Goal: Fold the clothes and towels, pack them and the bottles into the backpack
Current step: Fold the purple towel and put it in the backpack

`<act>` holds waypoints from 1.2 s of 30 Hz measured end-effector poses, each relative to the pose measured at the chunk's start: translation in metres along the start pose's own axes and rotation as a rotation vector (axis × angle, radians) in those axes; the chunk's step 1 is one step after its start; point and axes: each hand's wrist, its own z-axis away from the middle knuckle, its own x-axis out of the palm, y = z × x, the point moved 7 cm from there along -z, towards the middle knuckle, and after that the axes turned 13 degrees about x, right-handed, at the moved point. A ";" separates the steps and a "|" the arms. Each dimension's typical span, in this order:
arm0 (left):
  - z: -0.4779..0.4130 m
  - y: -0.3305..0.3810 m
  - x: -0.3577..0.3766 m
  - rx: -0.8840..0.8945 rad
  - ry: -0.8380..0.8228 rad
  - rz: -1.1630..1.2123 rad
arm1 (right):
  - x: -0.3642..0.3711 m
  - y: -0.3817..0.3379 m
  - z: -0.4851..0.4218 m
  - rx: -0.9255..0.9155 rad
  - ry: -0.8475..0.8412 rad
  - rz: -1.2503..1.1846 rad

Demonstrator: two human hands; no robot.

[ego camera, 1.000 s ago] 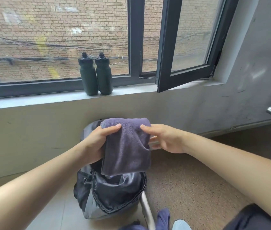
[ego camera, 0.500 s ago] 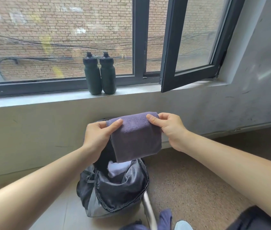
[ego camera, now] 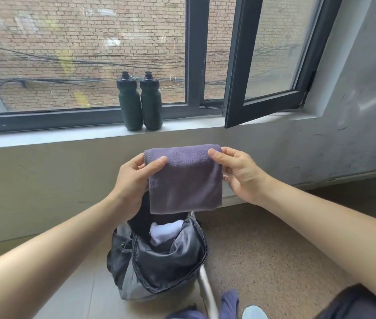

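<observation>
Both hands are holding a folded purple towel [ego camera: 184, 180] straight above the open backpack [ego camera: 168, 268], which is standing on the floor [ego camera: 263, 249] with its mouth gaping upward. The left hand [ego camera: 134, 178] is pinching the towel's upper left corner, thumb on the near face and fingers curled behind it. The right hand [ego camera: 240, 173] is pinching the upper right corner in the same way. The towel is hanging flat between them, its lower edge just above the backpack's opening. A white cloth [ego camera: 164, 231] is lying inside the backpack, showing at the far side of the opening. Two dark green bottles [ego camera: 130, 104] are standing upright, close side by side, on the window sill [ego camera: 67, 137] above and beyond the backpack. An open window sash [ego camera: 267, 104] is jutting inward above and to the right of the backpack. A blue cloth [ego camera: 228, 302] is lying just in front of the backpack, toward its right, beside a pale metal tube [ego camera: 207, 293]
</observation>
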 end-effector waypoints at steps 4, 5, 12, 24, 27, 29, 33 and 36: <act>0.000 0.001 0.004 -0.003 -0.067 0.010 | 0.002 0.003 -0.001 0.021 -0.031 -0.012; 0.001 0.000 0.004 -0.005 -0.069 0.012 | 0.002 0.004 -0.002 0.028 -0.036 -0.016; 0.001 -0.010 0.006 -0.112 -0.145 -0.009 | 0.005 0.017 -0.005 0.155 -0.083 0.007; -0.004 -0.008 0.000 -0.032 -0.066 -0.134 | -0.001 0.019 -0.009 0.170 -0.085 0.018; -0.005 -0.005 0.000 -0.026 -0.103 -0.082 | 0.005 0.016 -0.005 0.218 -0.189 0.001; -0.004 -0.003 0.004 -0.035 -0.186 -0.027 | 0.006 0.014 -0.002 0.233 -0.222 -0.032; -0.004 0.000 0.004 -0.049 -0.237 0.076 | 0.002 0.011 0.000 0.243 -0.232 -0.079; -0.003 0.001 0.007 -0.075 -0.240 0.167 | 0.002 0.010 0.001 0.242 -0.258 -0.134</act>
